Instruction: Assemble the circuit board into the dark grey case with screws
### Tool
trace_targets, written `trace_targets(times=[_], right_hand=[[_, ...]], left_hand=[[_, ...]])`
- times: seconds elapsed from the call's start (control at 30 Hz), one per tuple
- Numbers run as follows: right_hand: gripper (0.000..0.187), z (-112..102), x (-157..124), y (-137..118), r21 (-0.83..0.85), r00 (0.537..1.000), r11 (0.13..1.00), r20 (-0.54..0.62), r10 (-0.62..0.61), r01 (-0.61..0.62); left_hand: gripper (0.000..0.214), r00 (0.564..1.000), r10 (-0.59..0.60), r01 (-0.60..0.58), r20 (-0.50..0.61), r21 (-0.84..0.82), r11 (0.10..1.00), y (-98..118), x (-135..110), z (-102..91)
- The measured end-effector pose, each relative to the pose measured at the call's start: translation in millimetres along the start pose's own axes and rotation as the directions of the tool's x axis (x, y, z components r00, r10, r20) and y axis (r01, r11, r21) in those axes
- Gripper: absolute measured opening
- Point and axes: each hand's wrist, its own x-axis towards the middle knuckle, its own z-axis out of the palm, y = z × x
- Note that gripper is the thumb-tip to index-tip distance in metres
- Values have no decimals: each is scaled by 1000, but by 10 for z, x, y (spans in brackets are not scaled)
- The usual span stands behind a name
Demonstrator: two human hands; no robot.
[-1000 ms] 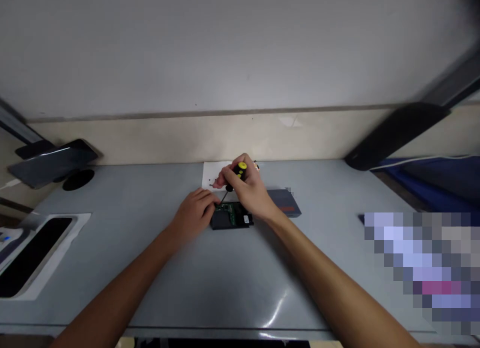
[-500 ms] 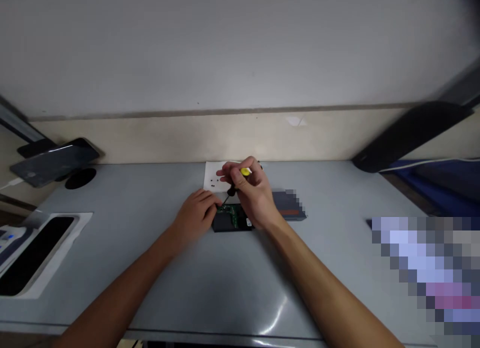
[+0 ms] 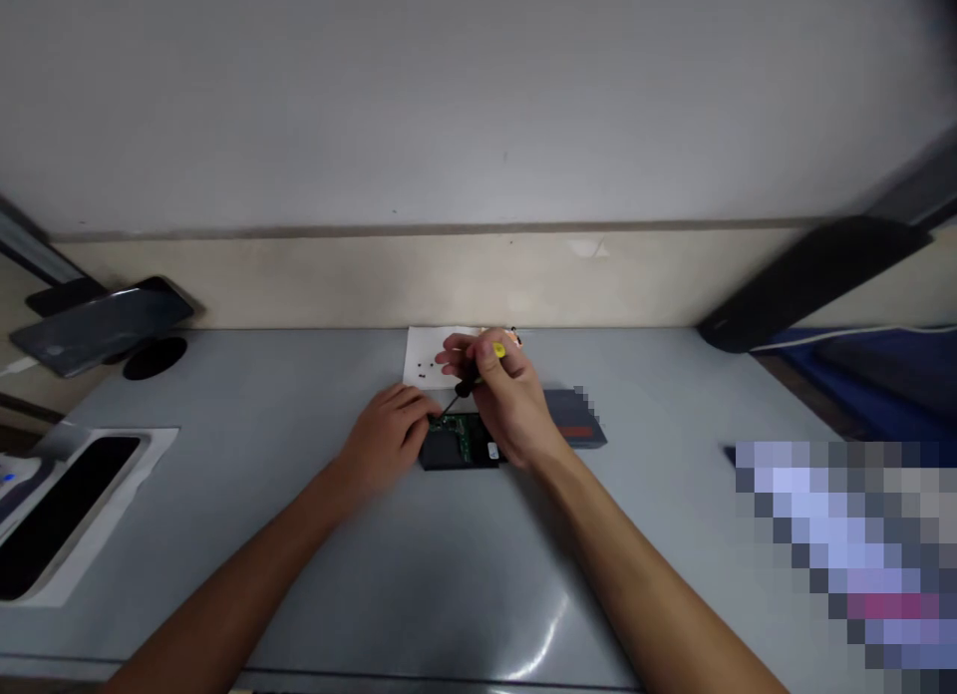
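Note:
In my right hand (image 3: 512,400) is a screwdriver (image 3: 468,383) with a dark handle and a yellow end, gripped between thumb and fingers. It leans to the right, its thin shaft reaching down-left to the upper left corner of an opened black electronic device (image 3: 443,451). A green circuit board (image 3: 465,437) and a small white label show inside the device. My left hand (image 3: 389,435) is closed at the device's left edge, with its fingertips beside the screwdriver's tip. The exact contact at the tip is too small to make out.
Behind the device lies a white sheet (image 3: 419,347) with several tiny dark screws (image 3: 421,366). A dark grey flat box (image 3: 575,425) is to the right. At left are a phone on a stand (image 3: 105,325) and another phone (image 3: 71,515) on white paper. A black cylinder (image 3: 807,280) leans at right.
The screwdriver leans further over, its yellow end having shifted right and slightly down. My left hand stays at the device's left edge. The whole view has shifted slightly.

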Motion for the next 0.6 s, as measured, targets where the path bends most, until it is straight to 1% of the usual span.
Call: trace_targets(times=[0.07,0.17,0.27,0.33,0.43,0.47,0.53,0.6], right_hand=[[33,-26,-1,26,18,1000,1000,12,8,-8],[38,-28,5,34,-7,1000,1000,18,-8,8],[45,12,3,-7,72,999,997,31,27,-29],[38,37,-6,-37,129,998,990,37,48,-53],[22,45,-23,-50,138,998,989,2,57,-56],[21,40,-27,-46,140,998,988,-9,63,-61],[24,24,-31,-28,130,997,989,-17,77,-74],[29,7,-29,-6,83,997,994,-17,73,-72]], left_hand=[[27,1000,-1,1,-3,2,1000,5,-6,1],[28,1000,-20,20,-2,4,1000,21,-7,-1],[26,1000,-30,30,0,1,1000,28,-1,-3],[25,999,-32,32,-2,-2,999,25,2,-3],[24,1000,-30,30,-7,-3,1000,15,2,-4],[24,1000,-26,26,-8,-5,1000,12,1,-5],[25,1000,-12,12,-10,-7,1000,9,0,-8],[26,1000,-12,12,-5,-3,1000,9,0,-11]])
